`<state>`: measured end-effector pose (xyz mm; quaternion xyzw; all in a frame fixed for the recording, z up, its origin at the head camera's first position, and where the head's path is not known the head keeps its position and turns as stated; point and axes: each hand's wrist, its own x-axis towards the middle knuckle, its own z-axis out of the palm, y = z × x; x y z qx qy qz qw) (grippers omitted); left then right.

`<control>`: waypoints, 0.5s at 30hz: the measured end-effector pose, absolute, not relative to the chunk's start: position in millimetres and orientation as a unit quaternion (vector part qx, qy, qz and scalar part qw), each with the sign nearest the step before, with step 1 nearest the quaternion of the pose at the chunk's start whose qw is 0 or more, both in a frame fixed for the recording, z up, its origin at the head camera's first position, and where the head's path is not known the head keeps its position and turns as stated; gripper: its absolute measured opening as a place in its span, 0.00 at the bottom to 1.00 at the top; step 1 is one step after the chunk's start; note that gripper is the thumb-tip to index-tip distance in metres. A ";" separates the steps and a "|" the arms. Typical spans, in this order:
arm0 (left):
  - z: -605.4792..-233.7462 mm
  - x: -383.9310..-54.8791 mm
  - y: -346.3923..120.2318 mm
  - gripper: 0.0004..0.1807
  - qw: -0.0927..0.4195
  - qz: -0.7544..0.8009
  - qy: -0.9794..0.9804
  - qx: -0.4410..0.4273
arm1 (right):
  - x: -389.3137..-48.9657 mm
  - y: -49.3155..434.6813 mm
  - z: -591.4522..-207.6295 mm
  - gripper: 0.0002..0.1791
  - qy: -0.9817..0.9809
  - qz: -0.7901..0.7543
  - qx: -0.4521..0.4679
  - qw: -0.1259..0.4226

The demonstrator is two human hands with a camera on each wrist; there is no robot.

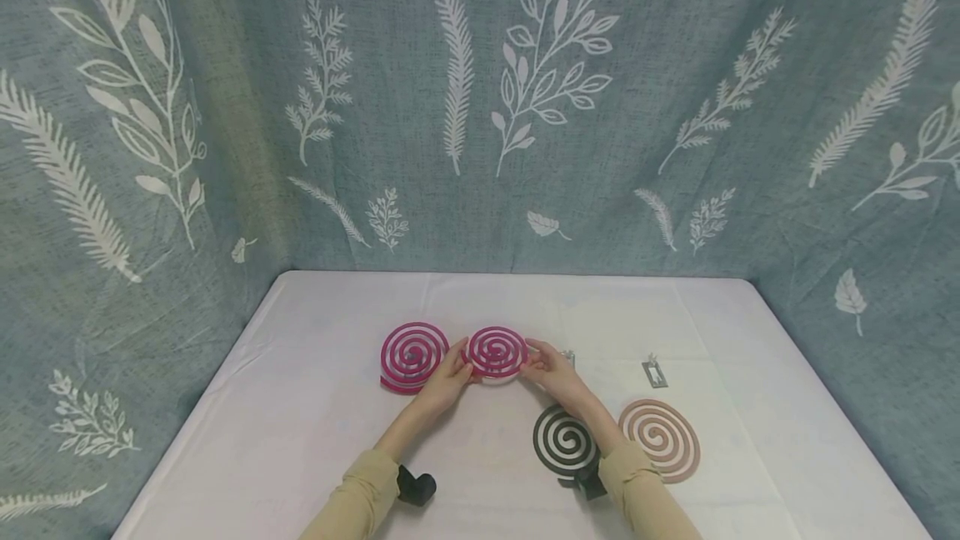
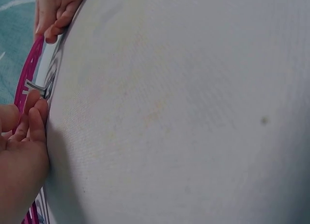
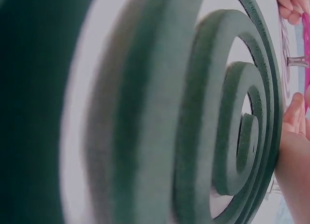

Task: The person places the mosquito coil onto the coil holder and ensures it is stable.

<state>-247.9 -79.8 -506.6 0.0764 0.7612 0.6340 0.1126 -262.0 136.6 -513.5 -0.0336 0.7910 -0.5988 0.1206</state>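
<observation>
Right in the middle of the white table (image 1: pixel 300 407), you've got both hands on the held magenta coil (image 1: pixel 496 348)! Your left hand (image 1: pixel 450 377) has the left edge, fingers bent and nearly together, pinching the rim against the thumb. Over on the right edge, your right hand (image 1: pixel 550 367) does the same, fingertips curled in and gripping the rim. And here's the detail from your left wrist view: a small metal bracket (image 2: pixel 38 88) sits under the coil, right beside your left fingertips; whether coil and bracket touch, you can't tell from here.

Just left of your left hand lies a second magenta coil (image 1: pixel 415 355), its right side close by your fingers. On the near right, the dark green coil (image 1: pixel 567 441) lies flat, partly covered by your right forearm, and next to it, farther right, the brown coil (image 1: pixel 657 437), its near-left part hidden by your sleeve (image 1: pixel 633 473). Look far right: a small metal stand (image 1: pixel 653 362) lies beyond the brown one, well apart from your hands, and another metal piece (image 1: pixel 568 357) peeks out just beyond your right hand, mostly hidden. Behind it all hangs the blue-green leaf-print curtain (image 1: pixel 480 223).
</observation>
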 end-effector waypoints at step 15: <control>-505.0 -243.5 -80.1 0.30 0.107 0.617 0.777 0.065 | -263.3 136.2 -512.8 0.31 0.786 -0.606 -0.027 0.121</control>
